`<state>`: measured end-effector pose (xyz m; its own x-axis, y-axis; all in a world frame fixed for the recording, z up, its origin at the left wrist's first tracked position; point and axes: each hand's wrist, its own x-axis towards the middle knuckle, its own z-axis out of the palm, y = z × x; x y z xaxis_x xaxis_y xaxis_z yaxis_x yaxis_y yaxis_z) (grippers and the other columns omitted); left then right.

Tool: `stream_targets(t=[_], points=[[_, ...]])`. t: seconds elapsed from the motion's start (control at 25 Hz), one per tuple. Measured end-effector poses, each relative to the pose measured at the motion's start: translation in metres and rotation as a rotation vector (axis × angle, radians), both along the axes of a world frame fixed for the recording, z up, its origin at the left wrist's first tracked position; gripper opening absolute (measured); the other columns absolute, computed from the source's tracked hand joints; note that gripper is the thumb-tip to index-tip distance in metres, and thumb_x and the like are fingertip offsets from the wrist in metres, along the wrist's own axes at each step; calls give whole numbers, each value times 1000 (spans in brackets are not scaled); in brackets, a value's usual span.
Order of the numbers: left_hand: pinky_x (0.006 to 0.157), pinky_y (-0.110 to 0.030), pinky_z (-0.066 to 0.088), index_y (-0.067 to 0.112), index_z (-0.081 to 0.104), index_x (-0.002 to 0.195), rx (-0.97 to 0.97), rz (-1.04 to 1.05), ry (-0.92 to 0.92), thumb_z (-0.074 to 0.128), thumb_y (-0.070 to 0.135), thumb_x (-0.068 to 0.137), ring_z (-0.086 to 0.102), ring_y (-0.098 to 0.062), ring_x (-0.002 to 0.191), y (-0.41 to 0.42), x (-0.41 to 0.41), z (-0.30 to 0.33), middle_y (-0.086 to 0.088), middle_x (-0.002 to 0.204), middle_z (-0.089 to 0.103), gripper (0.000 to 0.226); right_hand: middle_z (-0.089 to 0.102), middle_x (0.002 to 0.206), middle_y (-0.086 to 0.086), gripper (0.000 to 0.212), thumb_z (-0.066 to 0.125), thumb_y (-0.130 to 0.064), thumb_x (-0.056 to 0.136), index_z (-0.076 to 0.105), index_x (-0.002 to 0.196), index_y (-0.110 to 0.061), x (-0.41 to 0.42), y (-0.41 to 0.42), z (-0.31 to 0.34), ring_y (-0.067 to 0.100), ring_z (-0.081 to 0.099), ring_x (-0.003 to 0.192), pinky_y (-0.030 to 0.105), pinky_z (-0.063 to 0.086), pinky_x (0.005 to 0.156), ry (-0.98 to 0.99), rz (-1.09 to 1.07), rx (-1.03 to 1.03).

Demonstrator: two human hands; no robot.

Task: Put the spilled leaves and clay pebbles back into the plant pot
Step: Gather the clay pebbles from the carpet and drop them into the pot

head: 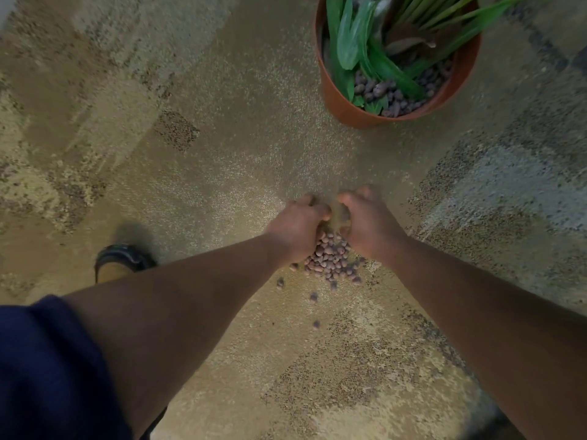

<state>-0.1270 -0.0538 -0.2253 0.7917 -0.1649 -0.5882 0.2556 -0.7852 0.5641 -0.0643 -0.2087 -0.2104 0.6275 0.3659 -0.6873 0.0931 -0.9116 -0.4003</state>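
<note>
head view: both hands are down on the carpet (190, 173), set either side of a heap of pebbles (330, 260). the left hand (297, 225) and right hand (368, 225) are cupped, fingers curled inward and nearly meeting at the far side of the heap, raking it together; whether either palm already holds pebbles i cannot tell. the heap lies between the wrists, and a few strays (313, 296) trail off toward the person, well apart from the rest.

the step in hand looks like gathering, not yet lifting. the next move calls for closing the two palms under the heap into one scoop and carrying it up and to the right to the pot (349, 103), which stands upright well apart from the hands, mouth facing up, leaves (349, 42) and more pebbles inside. the strays will likely need a second pass.

the heap is roughly oval, its long axis running from the hands back toward the person. no spilled leaves show on the carpet.
</note>
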Motion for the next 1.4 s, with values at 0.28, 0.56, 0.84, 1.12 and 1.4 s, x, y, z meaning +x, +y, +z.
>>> stream_targets(t=[0.28,0.56,0.84,1.12,1.4], points=[[101,-41,50,22,59,136,97,-158,55,72,15,89,48,-26,117,-15,-19,3,-1,127,51,49,52,118,9,14,57,-16,98,60,111,-12,-39,-6,-6,19,58,94,35,56,87,-3,60,-23],[95,-36,55,16,68,107,65,18,50,66,2,91,56,-23,109,-19,-21,3,1,114,52,22,56,108,4,7,62,-12,95,68,97,-13,-56,-13,-7,17,55,99,31,54,92,9,57,17],[86,-29,58,18,71,105,79,56,-11,71,14,91,61,-18,108,-4,-30,-1,7,114,57,14,59,105,6,9,62,-8,94,71,97,-12,-60,-23,-8,17,58,90,25,56,78,-15,64,-4],[84,-20,56,19,73,99,50,64,-47,70,19,91,64,-14,105,3,-28,0,8,107,60,8,68,84,-2,12,74,-2,85,71,87,-13,-49,-23,-6,10,67,76,19,57,68,94,-185,44],[76,-12,52,17,70,87,-204,478,-168,72,-3,86,65,-10,88,4,0,41,4,99,65,19,72,80,-6,19,75,-4,83,68,84,-21,-9,-9,54,4,69,71,10,53,59,19,-674,317]])
